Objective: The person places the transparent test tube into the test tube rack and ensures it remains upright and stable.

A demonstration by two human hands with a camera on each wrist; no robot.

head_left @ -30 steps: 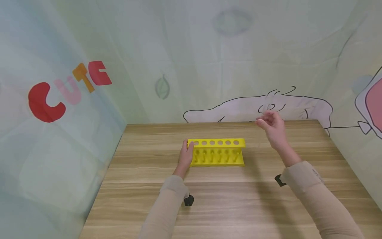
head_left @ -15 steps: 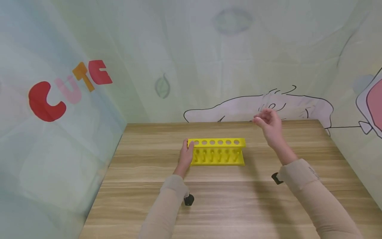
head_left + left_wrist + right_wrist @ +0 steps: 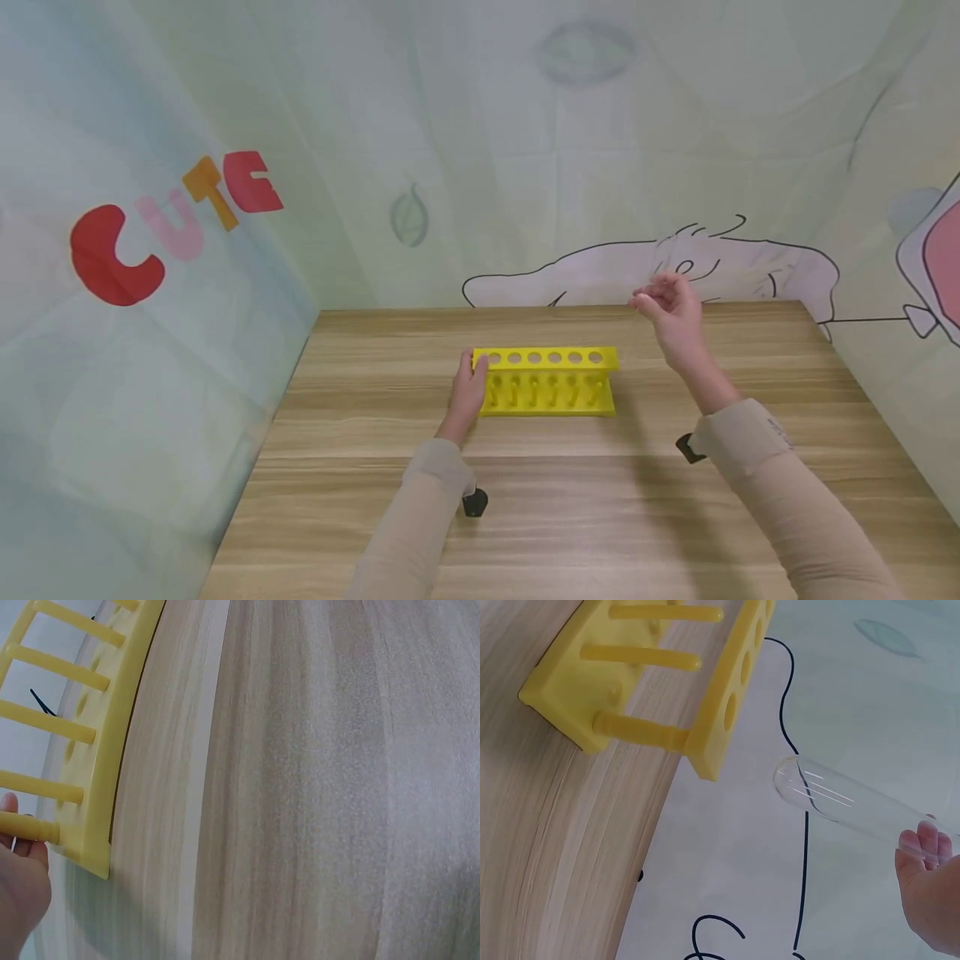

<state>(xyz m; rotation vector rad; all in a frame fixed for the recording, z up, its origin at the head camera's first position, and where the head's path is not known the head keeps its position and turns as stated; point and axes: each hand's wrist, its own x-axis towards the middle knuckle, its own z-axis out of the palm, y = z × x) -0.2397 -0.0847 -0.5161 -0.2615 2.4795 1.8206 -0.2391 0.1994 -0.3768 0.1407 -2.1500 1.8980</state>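
The yellow test tube rack (image 3: 547,411) stands upright on the wooden table, with a row of holes along its top and pegs on its base. My left hand (image 3: 468,390) grips the left end of this rack; in the left wrist view its fingertips curl round the end post. Raised to the right of the rack and above it, my right hand (image 3: 678,329) pinches a clear glass test tube (image 3: 832,793). The tube's rounded end points toward the rack in the right wrist view, apart from it. Against the backdrop in the head view, the tube is hardly visible.
The wood-grain table (image 3: 570,517) ends at a printed cloth backdrop (image 3: 480,167) at the back and sides. A small black device (image 3: 475,502) sits at the left wrist, and another black device (image 3: 690,448) at the right wrist.
My right hand has drifted a little to the left, toward the rack, with the test tube. The left hand and the rack have stayed in place.
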